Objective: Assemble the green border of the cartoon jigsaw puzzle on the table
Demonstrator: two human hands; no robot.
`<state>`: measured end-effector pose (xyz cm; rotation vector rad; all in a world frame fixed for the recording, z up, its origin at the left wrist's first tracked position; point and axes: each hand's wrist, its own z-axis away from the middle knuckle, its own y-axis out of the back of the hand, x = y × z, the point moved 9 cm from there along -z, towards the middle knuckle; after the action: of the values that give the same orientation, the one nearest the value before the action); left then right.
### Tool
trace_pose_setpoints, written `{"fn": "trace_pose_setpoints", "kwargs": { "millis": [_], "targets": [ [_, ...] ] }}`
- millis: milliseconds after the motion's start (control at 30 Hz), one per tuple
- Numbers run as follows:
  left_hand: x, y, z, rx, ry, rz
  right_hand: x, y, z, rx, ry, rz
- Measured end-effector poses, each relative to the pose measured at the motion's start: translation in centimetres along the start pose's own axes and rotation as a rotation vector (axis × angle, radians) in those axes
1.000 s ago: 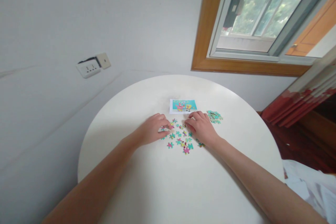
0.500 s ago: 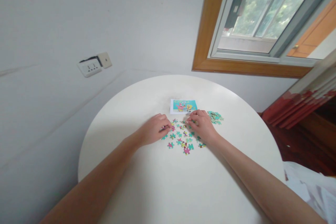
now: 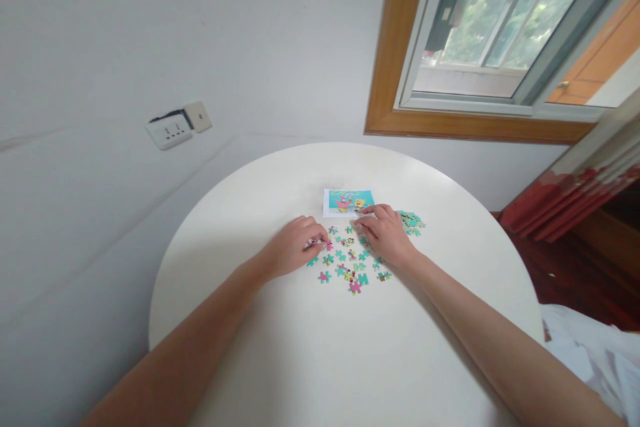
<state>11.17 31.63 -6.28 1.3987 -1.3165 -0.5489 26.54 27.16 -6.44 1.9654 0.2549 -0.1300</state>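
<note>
My left hand (image 3: 295, 247) rests at the left side of the scattered jigsaw puzzle pieces (image 3: 341, 255). Its fingers are curled together around a pinkish puzzle piece (image 3: 314, 241), partly hidden by them. Close by lies a pink piece (image 3: 329, 245). On the other side, my right hand (image 3: 386, 235) hovers low over the pieces, fingers apart and nothing visible in them. A teal piece (image 3: 349, 229) lies just left of its fingertips. Its upper finger reaches the lower right corner of the picture card (image 3: 349, 201), which shows cartoon figures on teal.
A heap of mostly teal puzzle pieces (image 3: 413, 221) lies right of my right hand. Everything sits on a round white table (image 3: 280, 360) against the wall. A wood-framed window (image 3: 380, 121) is beyond, with a red and cream curtain (image 3: 545, 203) at the right.
My right hand's fingers have spread, and the upper one now stretches over the card's corner. The teal piece beside its fingertips is left lying on the table. My left hand stays put.
</note>
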Motion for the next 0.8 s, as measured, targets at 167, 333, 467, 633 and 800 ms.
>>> {"fn": "trace_pose_setpoints", "kwargs": {
  "millis": [167,333,467,633,800],
  "targets": [
    [0.0,0.1,0.0,-0.007,0.011,0.005,0.8,0.2,0.3,-0.027,-0.025,0.024],
    [0.0,0.4,0.0,0.009,0.019,-0.001,0.7,0.1,0.4,-0.047,0.022,0.065],
    [-0.1,0.5,0.0,0.008,0.030,-0.004,0.3,0.1,0.4,-0.050,0.064,0.088],
    [0.0,0.5,0.0,0.004,0.026,0.000,-0.2,0.5,0.5,-0.025,0.093,0.106],
    [0.0,0.5,0.0,0.016,0.024,0.002,-0.4,0.8,0.5,0.009,0.086,0.075]
  ]
}}
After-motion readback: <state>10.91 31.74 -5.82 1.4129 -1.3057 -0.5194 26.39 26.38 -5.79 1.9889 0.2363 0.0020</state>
